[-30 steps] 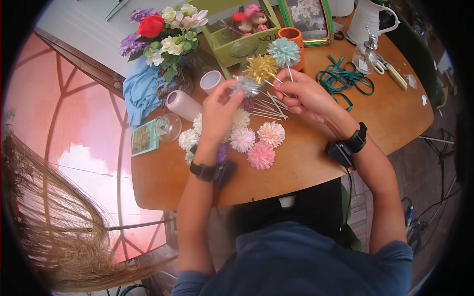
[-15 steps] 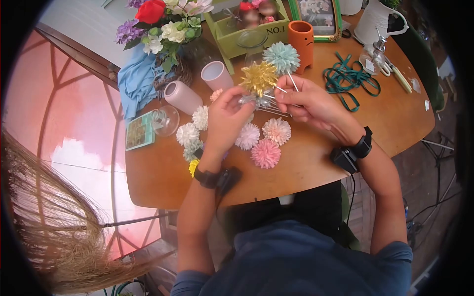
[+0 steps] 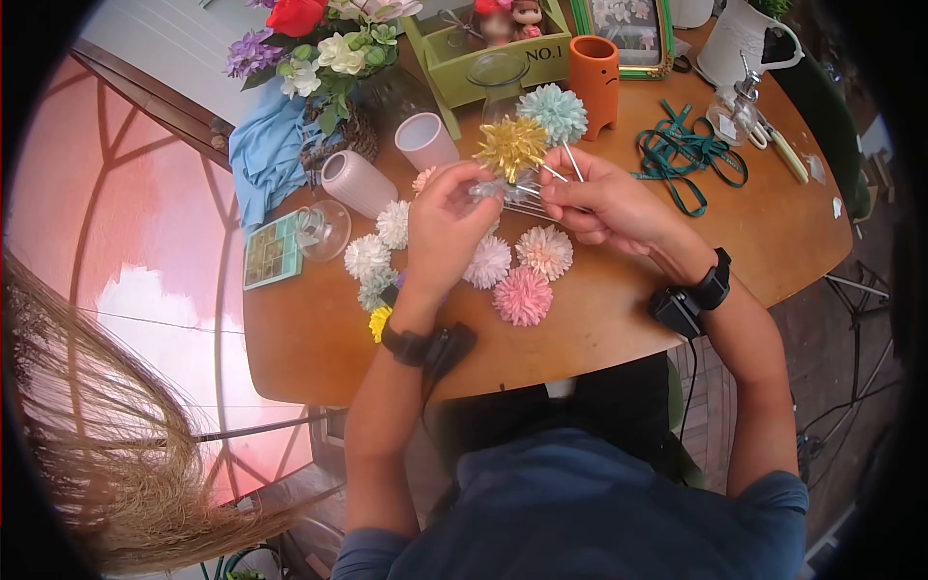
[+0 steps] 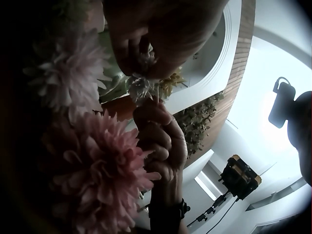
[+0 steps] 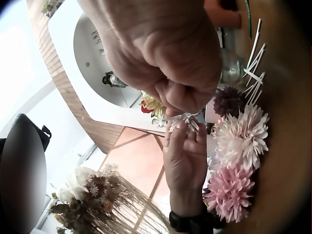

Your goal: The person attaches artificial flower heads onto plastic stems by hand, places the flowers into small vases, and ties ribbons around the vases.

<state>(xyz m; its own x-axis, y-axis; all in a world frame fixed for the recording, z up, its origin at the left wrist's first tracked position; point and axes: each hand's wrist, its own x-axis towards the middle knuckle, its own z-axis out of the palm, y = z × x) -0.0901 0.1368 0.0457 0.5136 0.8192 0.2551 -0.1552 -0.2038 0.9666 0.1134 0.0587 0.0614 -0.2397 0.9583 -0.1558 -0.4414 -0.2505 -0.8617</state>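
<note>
Lettering on the front of the green box at the back of the bench reads "NO.1"; the orange pot beside it bears a frowning face. Left hand: thumb and fingers pinched closed on the silver flower, largely hidden by them. Right hand: fingertips closed on thin white stems, with the gold flower and teal flower at their upper ends. All three blooms lie close together above the bench, between and just beyond the hands. Nearer the bench edge, the pink flower touches the peach flower. Loose white sticks appear in the right wrist view; green ribbon lies tangled right of the pot.
</note>
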